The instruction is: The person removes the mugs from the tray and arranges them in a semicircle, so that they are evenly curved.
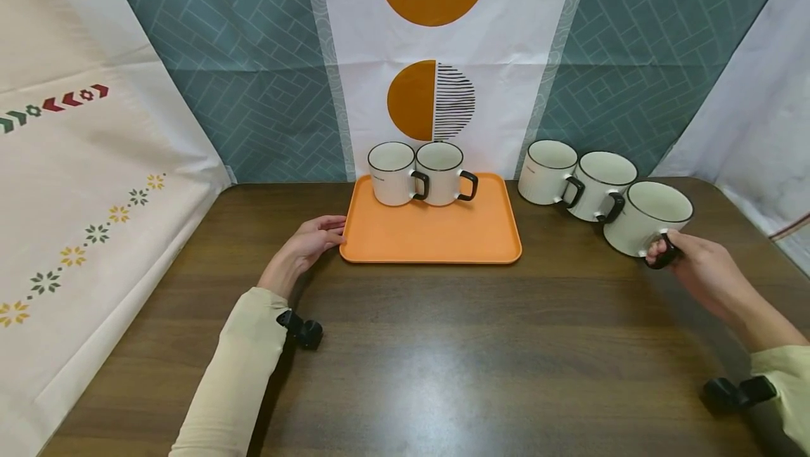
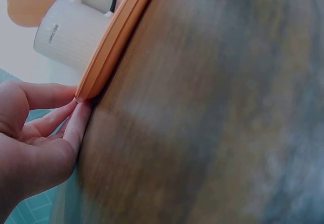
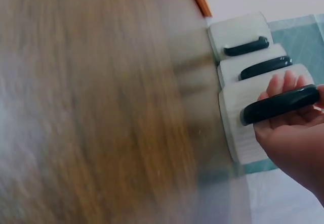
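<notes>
Nearest, two black wrist devices (image 1: 737,394) are sitting by the cuffs of the pale sleeves (image 1: 237,372), and the brown tabletop (image 1: 405,344) is stretching beyond them, catching a patch of glare. To the right, the right hand (image 1: 705,271) is gripping the black handle (image 1: 664,254) of the rightmost white mug (image 1: 645,218). To the left, the left hand (image 1: 309,242) is resting fairly straight fingers against the orange tray (image 1: 436,235), touching its left edge near the front corner. Farther back, the middle mug (image 1: 595,190) is standing close by the gripped one, its handle filling the narrow space between them, and the far mug (image 1: 545,179) is crowding it from the other side, just off the tray's right end. Two more white mugs (image 1: 389,181) are standing side by side toward the tray's back edge. Behind everything, a teal backdrop (image 1: 253,70) with a white panel (image 1: 506,77) is hanging, while pale cloths (image 1: 95,183) are closing in both sides
</notes>
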Available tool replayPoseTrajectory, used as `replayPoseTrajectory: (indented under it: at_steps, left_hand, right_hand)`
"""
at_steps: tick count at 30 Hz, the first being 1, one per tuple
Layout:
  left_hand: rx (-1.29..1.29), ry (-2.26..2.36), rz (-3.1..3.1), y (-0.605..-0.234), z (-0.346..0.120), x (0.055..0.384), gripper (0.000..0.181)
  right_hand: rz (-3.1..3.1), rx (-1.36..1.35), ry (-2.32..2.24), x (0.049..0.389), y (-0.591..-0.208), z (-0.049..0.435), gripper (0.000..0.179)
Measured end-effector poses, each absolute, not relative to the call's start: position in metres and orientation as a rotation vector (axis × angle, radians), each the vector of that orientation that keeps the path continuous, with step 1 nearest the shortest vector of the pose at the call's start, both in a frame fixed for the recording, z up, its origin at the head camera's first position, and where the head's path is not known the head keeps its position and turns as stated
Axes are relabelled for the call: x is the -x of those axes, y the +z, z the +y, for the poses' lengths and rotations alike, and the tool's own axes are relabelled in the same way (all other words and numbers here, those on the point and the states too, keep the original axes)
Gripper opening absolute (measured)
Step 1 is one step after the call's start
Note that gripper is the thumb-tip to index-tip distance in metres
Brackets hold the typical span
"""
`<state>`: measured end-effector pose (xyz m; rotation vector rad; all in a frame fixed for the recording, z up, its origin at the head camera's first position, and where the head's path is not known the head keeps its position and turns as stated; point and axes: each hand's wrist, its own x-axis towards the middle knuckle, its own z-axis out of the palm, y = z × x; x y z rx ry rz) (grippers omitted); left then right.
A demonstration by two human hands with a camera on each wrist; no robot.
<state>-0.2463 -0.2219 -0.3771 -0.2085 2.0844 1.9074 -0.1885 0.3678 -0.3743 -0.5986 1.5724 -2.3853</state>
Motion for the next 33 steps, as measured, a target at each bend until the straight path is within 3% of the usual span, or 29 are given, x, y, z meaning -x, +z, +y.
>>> replayPoseTrajectory:
  at_steps: [7, 14, 18, 24, 33]
  left_hand:
    - [0.189, 1.919, 2.069, -0.376, -0.221, 0.247, 0.06]
    - [0.195, 1.924, 2.074, -0.377, -0.222, 0.246, 0.059]
    - [0.198, 1.918, 2.075, -0.378, -0.221, 0.245, 0.059]
    - [0.2, 1.91, 2.078, -0.378, -0.222, 0.244, 0.059]
    - [0.2, 1.917, 2.084, -0.377, -0.223, 0.244, 0.059]
  right_hand:
    - [2.076, 0.396, -2.157, 0.181, -0.363, 0.36, 0.035]
    - [3.105, 0.135, -1.062, 0.173, -0.347, 0.351, 0.046]
    - [3.311, 0.042, -0.73, 0.17, -0.338, 0.346, 0.048]
    - [3.405, -0.059, -0.702, 0.171, -0.318, 0.336, 0.046]
    - [3.318, 0.078, -0.976, 0.187, -0.291, 0.303, 0.035]
